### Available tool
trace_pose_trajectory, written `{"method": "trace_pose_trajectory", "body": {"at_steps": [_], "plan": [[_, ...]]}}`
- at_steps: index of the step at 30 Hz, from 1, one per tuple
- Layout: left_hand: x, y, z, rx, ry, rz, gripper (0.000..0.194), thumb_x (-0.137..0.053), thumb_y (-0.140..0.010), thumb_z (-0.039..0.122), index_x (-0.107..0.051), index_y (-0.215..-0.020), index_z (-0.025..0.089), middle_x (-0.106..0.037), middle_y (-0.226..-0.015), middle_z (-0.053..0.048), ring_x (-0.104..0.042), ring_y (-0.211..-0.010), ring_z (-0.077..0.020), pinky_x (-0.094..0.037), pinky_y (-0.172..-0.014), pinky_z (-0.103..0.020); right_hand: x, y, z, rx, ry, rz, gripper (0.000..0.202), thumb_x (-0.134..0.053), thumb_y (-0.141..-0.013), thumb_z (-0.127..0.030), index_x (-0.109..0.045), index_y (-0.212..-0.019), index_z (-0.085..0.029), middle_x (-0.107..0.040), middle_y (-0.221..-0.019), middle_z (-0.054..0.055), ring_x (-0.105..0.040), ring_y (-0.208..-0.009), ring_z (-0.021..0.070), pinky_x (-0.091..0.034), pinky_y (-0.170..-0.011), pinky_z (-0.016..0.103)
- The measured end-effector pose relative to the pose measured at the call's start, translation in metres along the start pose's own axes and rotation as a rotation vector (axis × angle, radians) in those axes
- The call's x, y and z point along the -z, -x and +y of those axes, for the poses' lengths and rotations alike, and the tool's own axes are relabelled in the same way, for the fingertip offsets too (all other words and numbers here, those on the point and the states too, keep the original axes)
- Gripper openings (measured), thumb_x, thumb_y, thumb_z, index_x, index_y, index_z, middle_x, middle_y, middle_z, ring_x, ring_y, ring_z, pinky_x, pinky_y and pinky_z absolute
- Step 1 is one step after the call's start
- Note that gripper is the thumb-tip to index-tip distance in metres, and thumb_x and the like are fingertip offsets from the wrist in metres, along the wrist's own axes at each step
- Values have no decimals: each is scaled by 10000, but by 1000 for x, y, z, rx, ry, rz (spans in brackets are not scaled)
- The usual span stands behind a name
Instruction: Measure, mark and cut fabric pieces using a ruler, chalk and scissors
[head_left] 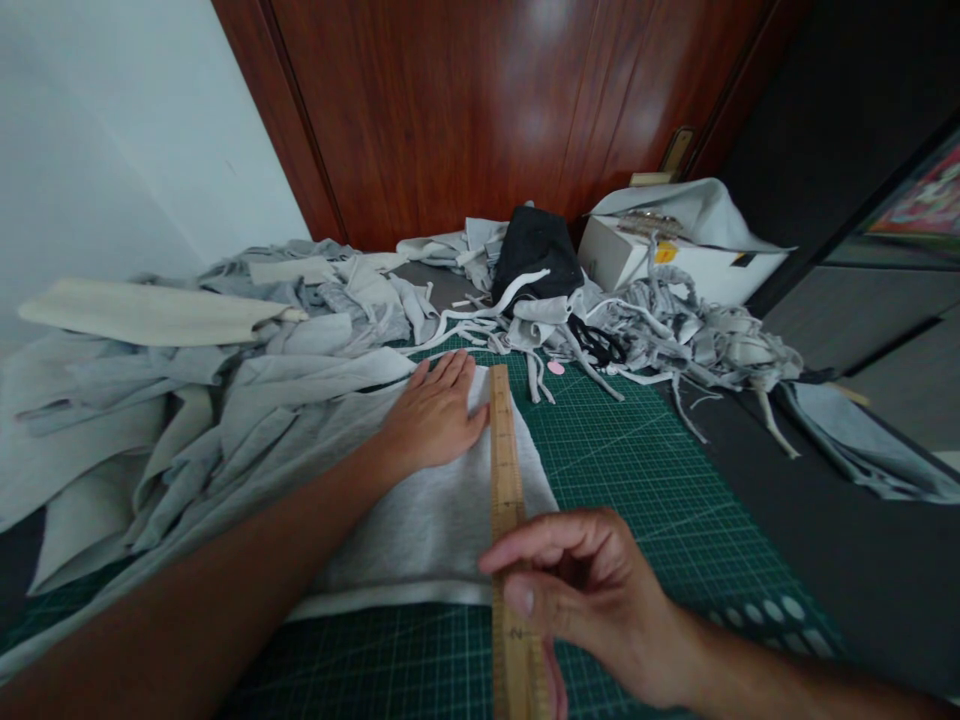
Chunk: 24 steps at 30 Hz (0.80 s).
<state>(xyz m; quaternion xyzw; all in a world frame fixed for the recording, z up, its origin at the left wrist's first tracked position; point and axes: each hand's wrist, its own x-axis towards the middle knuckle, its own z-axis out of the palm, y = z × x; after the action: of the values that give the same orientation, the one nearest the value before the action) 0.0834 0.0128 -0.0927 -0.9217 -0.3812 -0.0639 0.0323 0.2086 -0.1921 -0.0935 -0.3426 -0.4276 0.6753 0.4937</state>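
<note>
Light grey fabric [420, 530] lies spread on a green cutting mat [615, 450]. A wooden ruler [506, 460] runs lengthwise over the fabric near its right edge and extends past its lower hem. My left hand [441, 410] rests flat on the fabric's upper part, fingers spread, with the thumb at the ruler's left edge. Lower down, my right hand [592, 590] holds the ruler between thumb and forefinger, its other fingers curled. Something pinkish shows under that hand, beside the ruler; what it is I cannot make out.
Grey fabric pieces [285, 330] are heaped at the left. Behind the mat are a black bag [538, 250], a white box [697, 268] and tangled grey strips [675, 320]. A small pink disc [555, 367] lies on the mat. A brown door [465, 110] stands behind.
</note>
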Motion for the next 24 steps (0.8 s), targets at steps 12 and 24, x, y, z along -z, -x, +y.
{"method": "trace_pose_trajectory", "body": {"at_steps": [12, 24], "plan": [[-2, -1, -5, -52, -18, -12, 640, -304, -1026, 270, -350, -1606, 4, -297, -1715, -195, -244, -1614, -318, -201, -1300, -543, 4, 3, -1, -65, -77, -138, 284, -789, -921, -438, -775, -1059, -190, -648, -610, -39, -611, -440, 62, -512, -470, 148], [-9, -4, -7, -31, 6, 34, 590, -202, -1082, 272, -387, -1603, 65, -330, -1709, -166, -262, -1611, -276, -205, -1305, -518, 5, -1, -2, -72, -84, -82, 296, -798, -902, -461, -787, -1035, -196, -679, -635, -11, -676, -526, 136, -499, -443, 194]]}}
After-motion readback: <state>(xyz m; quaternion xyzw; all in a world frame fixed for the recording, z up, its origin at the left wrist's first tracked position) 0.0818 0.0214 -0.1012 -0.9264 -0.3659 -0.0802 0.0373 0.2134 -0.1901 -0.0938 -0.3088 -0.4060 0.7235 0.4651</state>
